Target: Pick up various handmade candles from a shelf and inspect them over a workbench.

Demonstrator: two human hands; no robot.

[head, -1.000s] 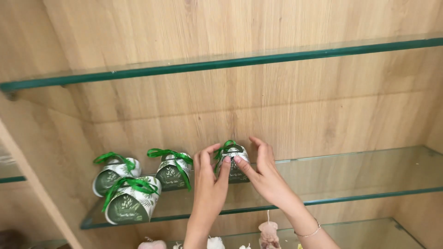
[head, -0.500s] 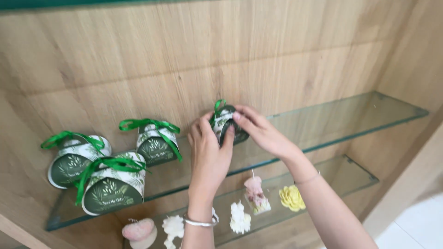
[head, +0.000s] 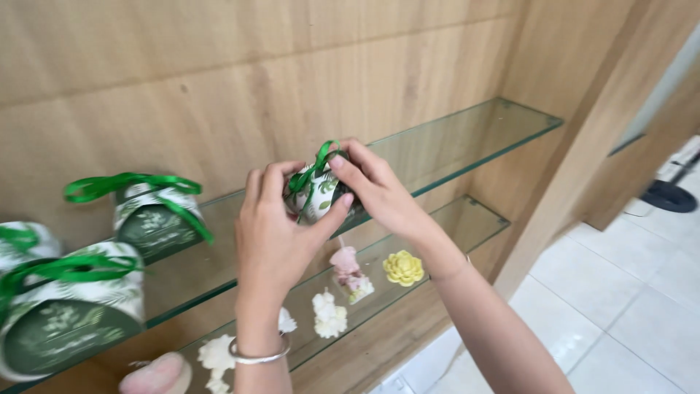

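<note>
Small round box [head: 315,195]: white, green leaf print, green ribbon [head: 312,169]. Shelf boxes [head: 149,215]: same pattern, dark green lids. Yellow flower candle [head: 403,268]. Light wood wall [head: 219,80].

Bare arms, no sleeves; a silver bangle [head: 257,356] circles the left wrist.

My left hand [head: 273,237] and my right hand [head: 375,190] meet around a small box [head: 315,193], left hand on its left side, right hand over its top and right side, the ribbon [head: 319,159] between my fingertips. The box sits above the upper glass shelf [head: 467,135], in front of the wooden wall [head: 219,80]. To the left of my left hand a round box [head: 153,219] stands on that shelf, and further left two more, one [head: 69,314] in front of the other [head: 22,244]. Below my hands, on the lower shelf [head: 481,222], lie small flower shapes: one [head: 403,268] under my right wrist, another [head: 350,273] left of it, others [head: 328,315] beside my left forearm. The floor [head: 627,306] lies to my right.
</note>
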